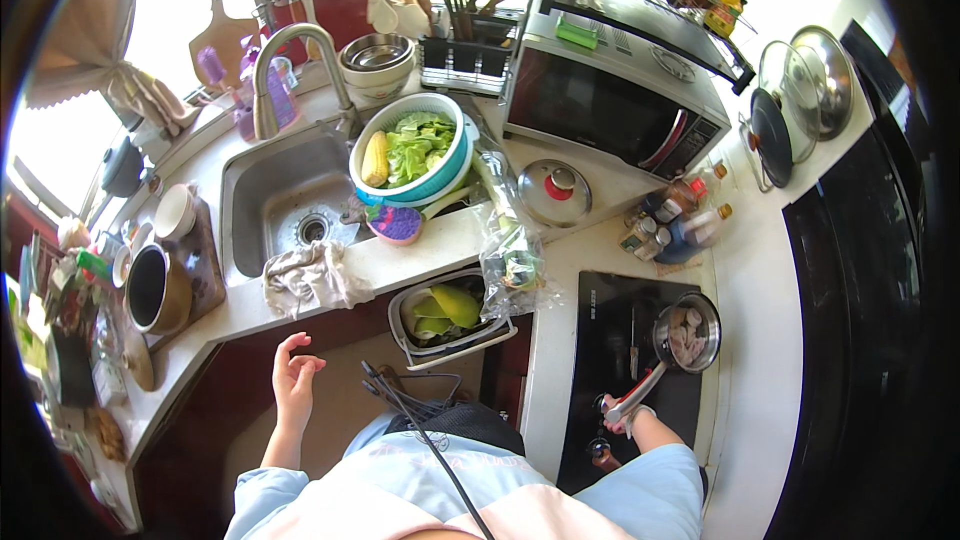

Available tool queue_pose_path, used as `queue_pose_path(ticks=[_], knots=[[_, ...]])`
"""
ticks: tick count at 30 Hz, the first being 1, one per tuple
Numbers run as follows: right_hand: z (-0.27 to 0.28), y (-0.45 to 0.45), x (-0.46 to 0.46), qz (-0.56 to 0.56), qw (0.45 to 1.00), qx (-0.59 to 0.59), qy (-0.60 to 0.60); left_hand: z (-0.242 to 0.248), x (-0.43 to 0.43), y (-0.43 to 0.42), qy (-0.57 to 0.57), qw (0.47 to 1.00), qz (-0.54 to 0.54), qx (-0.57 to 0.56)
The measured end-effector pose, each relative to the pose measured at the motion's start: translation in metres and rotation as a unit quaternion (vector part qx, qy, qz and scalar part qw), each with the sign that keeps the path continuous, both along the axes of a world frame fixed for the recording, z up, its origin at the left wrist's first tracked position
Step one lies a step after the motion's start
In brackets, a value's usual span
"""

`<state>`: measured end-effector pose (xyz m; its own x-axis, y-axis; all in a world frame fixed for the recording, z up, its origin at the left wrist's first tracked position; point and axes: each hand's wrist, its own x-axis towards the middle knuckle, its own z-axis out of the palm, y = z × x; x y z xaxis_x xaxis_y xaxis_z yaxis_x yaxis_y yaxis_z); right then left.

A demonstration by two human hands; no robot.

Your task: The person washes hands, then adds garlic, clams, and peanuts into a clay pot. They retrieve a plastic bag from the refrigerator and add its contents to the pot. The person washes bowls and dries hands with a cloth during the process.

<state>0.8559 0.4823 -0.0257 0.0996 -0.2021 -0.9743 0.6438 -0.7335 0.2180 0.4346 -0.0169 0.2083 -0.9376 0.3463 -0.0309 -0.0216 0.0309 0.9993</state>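
Note:
My left hand (pixel 294 379) is raised in front of the counter with nothing in it, its fingers loosely bent and apart. It is below a crumpled cloth (pixel 311 277) draped over the sink's front edge. On the black cooktop (pixel 600 345), a small steel pan (pixel 703 360) holds pale pieces that look like raw meat. The pan's handle (pixel 641 390) slants toward me and passes over my right hand (pixel 621 420). My right fingers lie beside a stove knob (pixel 602 403). The handle hides part of that hand, so its grip cannot be made out.
A white-and-blue colander (pixel 459 142) with corn and leafy greens stands by the steel sink (pixel 240 187). A bin (pixel 450 347) with peels hangs below a plastic-wrapped leek (pixel 504 229). Near the cooktop are a lid (pixel 540 199), bottles (pixel 694 232) and a microwave (pixel 592 101).

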Motion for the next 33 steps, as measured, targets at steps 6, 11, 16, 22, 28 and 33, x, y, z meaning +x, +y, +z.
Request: queue_pose_path(ticks=[6,11,16,22,28,33], knots=[[-0.022,0.001,-0.007,0.155,0.982,0.103,-0.039,0.0,0.007,0.005,-0.008,1.0,0.013,0.005],[0.009,-0.02,-0.02,0.442,0.863,0.245,-0.012,-0.003,0.007,0.009,-0.006,1.0,0.014,0.009],[0.044,-0.033,-0.023,0.552,0.759,0.335,0.083,-0.006,0.007,0.017,-0.003,1.0,-0.005,0.006],[0.025,-0.032,-0.012,0.548,0.723,0.417,0.057,-0.004,0.015,0.018,-0.002,1.0,-0.01,-0.027],[0.013,-0.027,-0.004,0.587,0.645,0.483,0.084,-0.008,0.023,0.013,0.001,1.0,-0.016,-0.02],[-0.008,-0.019,0.006,0.542,0.704,0.456,0.063,-0.009,0.03,0.009,0.008,1.0,-0.018,-0.017]])
